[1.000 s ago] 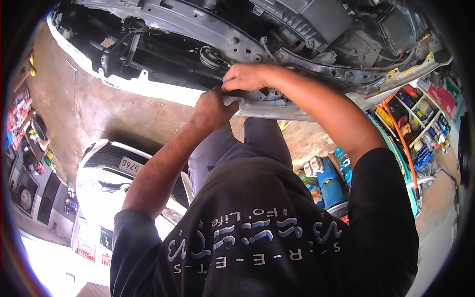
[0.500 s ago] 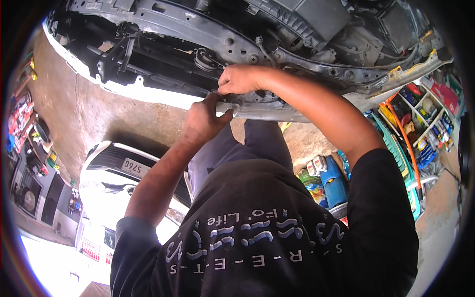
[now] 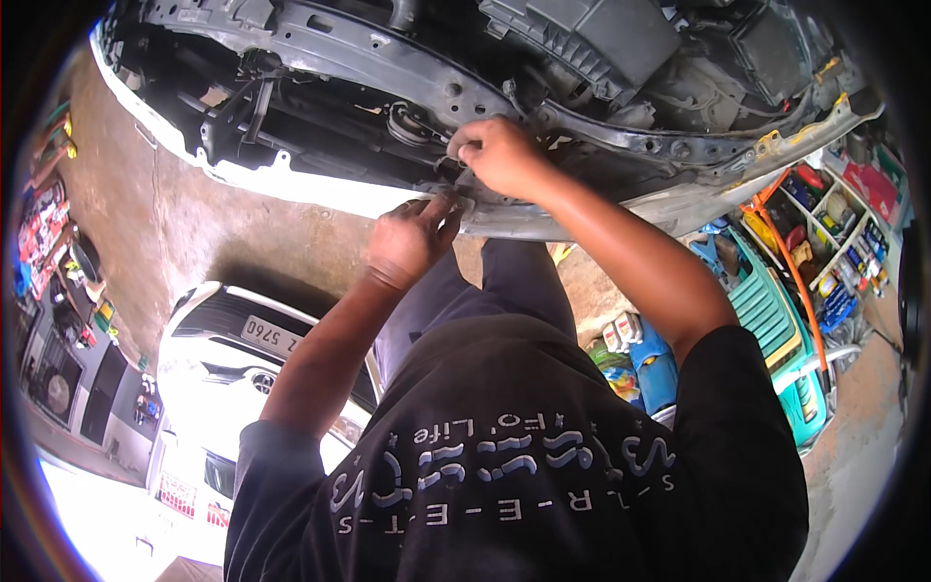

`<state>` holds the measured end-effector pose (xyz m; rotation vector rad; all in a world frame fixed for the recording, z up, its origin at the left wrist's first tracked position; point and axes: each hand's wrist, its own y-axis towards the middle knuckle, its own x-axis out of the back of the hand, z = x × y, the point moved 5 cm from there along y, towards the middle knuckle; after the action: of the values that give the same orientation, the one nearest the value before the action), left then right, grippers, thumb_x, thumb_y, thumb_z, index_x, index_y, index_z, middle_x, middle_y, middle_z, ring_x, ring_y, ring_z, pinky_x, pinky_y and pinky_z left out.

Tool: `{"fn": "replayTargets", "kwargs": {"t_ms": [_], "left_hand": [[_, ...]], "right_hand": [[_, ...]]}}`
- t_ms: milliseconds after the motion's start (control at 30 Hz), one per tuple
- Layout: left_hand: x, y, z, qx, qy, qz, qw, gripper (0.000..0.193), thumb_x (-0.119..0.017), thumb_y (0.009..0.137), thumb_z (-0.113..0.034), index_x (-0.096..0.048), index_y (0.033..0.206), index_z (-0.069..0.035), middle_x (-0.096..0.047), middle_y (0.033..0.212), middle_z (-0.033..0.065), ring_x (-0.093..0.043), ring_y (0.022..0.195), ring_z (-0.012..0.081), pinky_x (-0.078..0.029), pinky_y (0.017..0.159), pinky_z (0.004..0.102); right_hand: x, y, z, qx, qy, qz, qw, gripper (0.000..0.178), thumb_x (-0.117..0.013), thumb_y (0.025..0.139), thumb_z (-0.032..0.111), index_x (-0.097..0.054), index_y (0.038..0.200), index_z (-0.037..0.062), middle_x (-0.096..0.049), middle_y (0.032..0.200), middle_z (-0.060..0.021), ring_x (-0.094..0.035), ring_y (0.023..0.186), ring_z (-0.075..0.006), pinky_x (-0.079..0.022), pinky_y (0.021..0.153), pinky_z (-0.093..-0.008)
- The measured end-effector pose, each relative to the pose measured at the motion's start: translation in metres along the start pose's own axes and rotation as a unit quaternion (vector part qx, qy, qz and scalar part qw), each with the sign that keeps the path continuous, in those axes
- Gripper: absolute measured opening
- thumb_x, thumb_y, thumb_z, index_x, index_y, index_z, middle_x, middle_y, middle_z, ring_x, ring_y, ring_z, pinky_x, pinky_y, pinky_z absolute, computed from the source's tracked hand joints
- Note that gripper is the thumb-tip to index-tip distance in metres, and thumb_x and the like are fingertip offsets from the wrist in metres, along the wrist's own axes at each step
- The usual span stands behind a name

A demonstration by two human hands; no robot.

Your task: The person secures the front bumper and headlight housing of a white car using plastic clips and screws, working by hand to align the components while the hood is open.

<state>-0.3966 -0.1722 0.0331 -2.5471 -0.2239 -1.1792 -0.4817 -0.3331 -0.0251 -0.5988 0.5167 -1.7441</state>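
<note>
A car's open front end lies ahead of me, with its black radiator support (image 3: 388, 53) across the top. Along the near side runs a light bumper cover (image 3: 247, 175), its upper edge set with small tabs. My left hand (image 3: 405, 238) is closed at that edge, thumb and fingers pinching around it near the middle. Just beyond and to the right, my right hand (image 3: 499, 160) hovers over the gap behind the cover with its fingers curled in. Whatever those fingers hold, if anything, is too small to make out. A round horn-like part (image 3: 407, 126) sits left of it.
Behind me on the left stands a white car (image 3: 242, 339). To the right are a teal plastic crate (image 3: 766, 310), an orange bar (image 3: 800, 272), a divided tray (image 3: 849, 223) of small containers and a blue case (image 3: 655, 369). The black air filter box (image 3: 592, 44) is at the top.
My right hand has lifted away from the left one, up and to the right. My left hand has shifted slightly right and down along the cover's edge, its fingers closing more.
</note>
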Motion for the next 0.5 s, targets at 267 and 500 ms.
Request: {"fn": "replayTargets", "kwargs": {"t_ms": [267,500], "left_hand": [[0.021,0.017,-0.016,-0.02,0.016,0.031,0.999,0.024,-0.078,0.094,-0.018,-0.081,0.117,-0.02,-0.081,0.093,0.0095,-0.078,0.081,0.0325,-0.063,0.074,0.0441],[-0.012,0.009,0.002,-0.005,0.003,0.088,0.996,0.025,-0.071,0.097,-0.031,-0.072,0.117,-0.016,-0.073,0.076,0.0177,-0.074,0.07,0.0406,-0.06,0.066,0.0535]], "right_hand": [[0.047,-0.05,0.012,-0.036,0.121,-0.087,0.988,0.015,-0.06,0.107,0.005,-0.074,0.111,0.0001,-0.067,0.083,-0.0005,-0.061,0.074,-0.0088,-0.054,0.067,-0.0297],[0.026,-0.061,-0.02,0.005,0.135,-0.117,0.984,0.014,-0.063,0.106,0.006,-0.074,0.11,0.0008,-0.069,0.086,0.0006,-0.063,0.072,-0.008,-0.055,0.066,-0.028]]}}
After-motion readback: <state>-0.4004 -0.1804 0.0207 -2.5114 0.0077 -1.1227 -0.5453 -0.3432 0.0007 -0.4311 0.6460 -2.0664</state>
